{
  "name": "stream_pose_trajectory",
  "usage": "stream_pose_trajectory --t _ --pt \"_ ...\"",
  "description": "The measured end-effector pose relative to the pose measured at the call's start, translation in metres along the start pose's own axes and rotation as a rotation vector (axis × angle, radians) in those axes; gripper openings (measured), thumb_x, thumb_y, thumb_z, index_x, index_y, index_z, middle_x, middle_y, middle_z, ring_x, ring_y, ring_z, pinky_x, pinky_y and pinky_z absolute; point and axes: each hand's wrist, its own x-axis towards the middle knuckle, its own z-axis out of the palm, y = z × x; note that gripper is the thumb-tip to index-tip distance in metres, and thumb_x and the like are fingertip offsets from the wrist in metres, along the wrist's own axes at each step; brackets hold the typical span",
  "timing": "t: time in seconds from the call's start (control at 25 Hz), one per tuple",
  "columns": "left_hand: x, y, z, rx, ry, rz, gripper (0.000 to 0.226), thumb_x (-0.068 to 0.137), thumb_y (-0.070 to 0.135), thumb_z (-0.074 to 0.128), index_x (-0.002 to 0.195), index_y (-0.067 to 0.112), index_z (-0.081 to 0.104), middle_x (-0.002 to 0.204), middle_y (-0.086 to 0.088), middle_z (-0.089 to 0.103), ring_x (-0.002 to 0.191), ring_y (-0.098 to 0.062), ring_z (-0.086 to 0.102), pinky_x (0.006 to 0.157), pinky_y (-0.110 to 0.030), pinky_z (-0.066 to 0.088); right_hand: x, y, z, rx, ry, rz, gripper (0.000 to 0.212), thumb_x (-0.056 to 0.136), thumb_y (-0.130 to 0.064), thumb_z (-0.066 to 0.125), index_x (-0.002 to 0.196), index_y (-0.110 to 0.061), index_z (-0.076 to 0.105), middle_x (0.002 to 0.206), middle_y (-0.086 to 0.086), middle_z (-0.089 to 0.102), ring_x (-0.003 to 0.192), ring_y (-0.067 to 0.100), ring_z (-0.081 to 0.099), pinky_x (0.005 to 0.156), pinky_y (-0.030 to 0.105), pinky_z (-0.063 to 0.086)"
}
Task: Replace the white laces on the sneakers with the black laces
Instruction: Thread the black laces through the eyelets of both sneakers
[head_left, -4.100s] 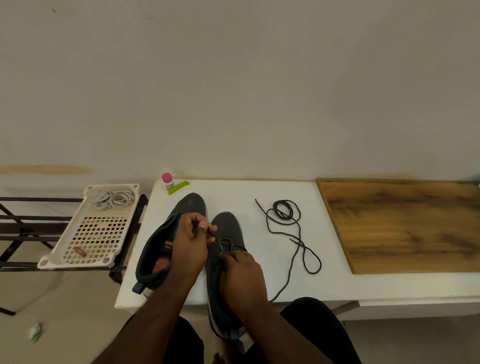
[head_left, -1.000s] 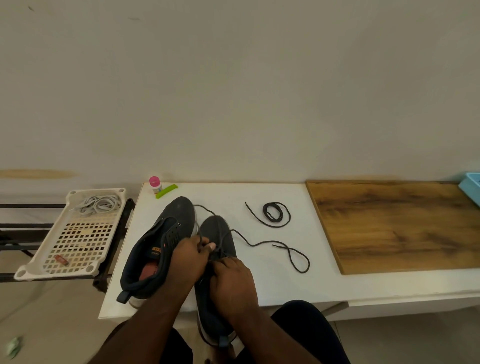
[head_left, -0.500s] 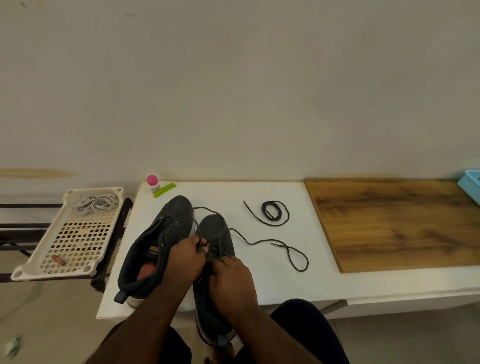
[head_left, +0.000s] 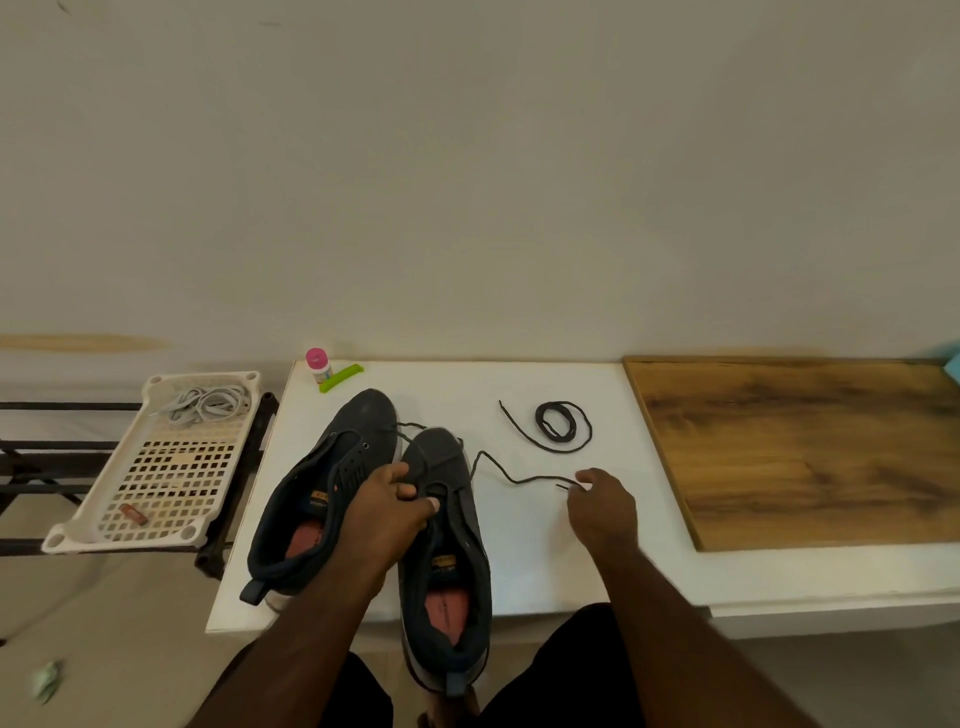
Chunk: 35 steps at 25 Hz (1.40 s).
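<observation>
Two dark sneakers stand side by side on the white table (head_left: 519, 571). The left hand (head_left: 387, 512) grasps the right sneaker (head_left: 447, 540) at its eyelets, fingers curled on the upper. The right hand (head_left: 602, 506) pinches the free end of a black lace (head_left: 498, 470) that runs from this sneaker across the table. The left sneaker (head_left: 322, 488) has no lace. A second black lace (head_left: 558, 423) lies coiled near the wooden board (head_left: 810, 447). The white laces (head_left: 208, 404) lie in the plastic tray (head_left: 156, 540).
</observation>
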Motion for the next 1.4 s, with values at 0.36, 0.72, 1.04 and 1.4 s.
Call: stream_pose_trajectory --t 0.36,0.72,1.04,1.4 --pt "-0.016 -0.007 -0.008 -0.143 0.021 0.148 0.026 0.084 0.000 0.072 0.102 0.017 0.066 0.096 -0.006 0.071 0.092 -0.019 0.071 0.083 -0.035 0.060 0.010 -0.003 0.012 -0.296 0.007 -0.048 0.013 0.091 -0.015 0.057 0.099 -0.007 0.064 0.095 0.005 0.069 0.086 0.019 0.063 0.072 0.026 0.047" --pt "-0.029 -0.005 -0.007 0.304 -0.071 0.528 0.034 0.096 0.008 0.059 0.118 0.032 0.069 0.104 0.023 0.066 0.098 0.009 0.060 0.089 -0.003 0.041 -0.090 -0.079 -0.011 0.725 -0.516 0.126 0.009 0.091 0.001 0.064 0.095 -0.003 0.071 0.078 0.011 0.072 0.068 0.020 0.067 0.064 0.027 0.057" --pt "-0.030 0.000 -0.005 0.705 -0.217 0.734 0.022 0.097 0.017 0.056 0.113 0.021 0.071 0.109 0.006 0.063 0.099 -0.008 0.057 0.084 -0.013 0.040 -0.102 -0.089 -0.011 0.441 -0.491 -0.011 0.005 0.092 -0.006 0.065 0.091 -0.009 0.069 0.081 0.010 0.072 0.066 0.018 0.071 0.065 0.032 0.062" --pt "-0.031 -0.006 -0.006 0.510 -0.132 0.680 0.024 0.092 0.019 0.062 0.114 0.028 0.056 0.105 0.020 0.048 0.092 0.004 0.047 0.078 -0.004 0.036 -0.106 -0.082 -0.006 0.415 -0.515 -0.179 0.014 0.092 -0.013 0.069 0.083 -0.022 0.074 0.074 0.002 0.074 0.068 0.013 0.068 0.070 0.027 0.058"
